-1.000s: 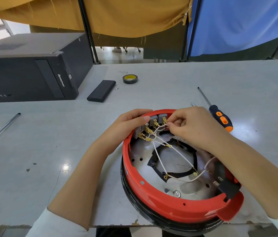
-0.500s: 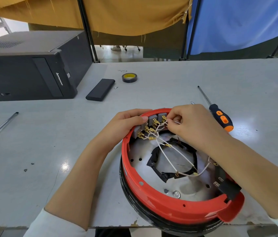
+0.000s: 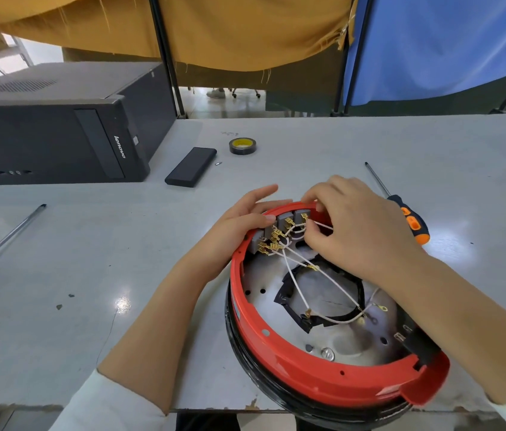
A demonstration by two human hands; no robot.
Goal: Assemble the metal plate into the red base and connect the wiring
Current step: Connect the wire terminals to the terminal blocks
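The left hand (image 3: 245, 222) rests with straight fingers on the red base (image 3: 292, 377), steadying it while the right hand (image 3: 357, 231) pinches a white wire (image 3: 320, 224) toward the grey terminals (image 3: 282, 225)

Right hand (image 3: 357, 231): covers the far right rim of the red base (image 3: 292, 365); its fingertips' hold on the wires (image 3: 295, 275) is unclear. Base's near edge is cut off by the frame.

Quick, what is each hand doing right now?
Left hand: open, fingers resting on the red base rim.
Right hand: pinching a white wire.
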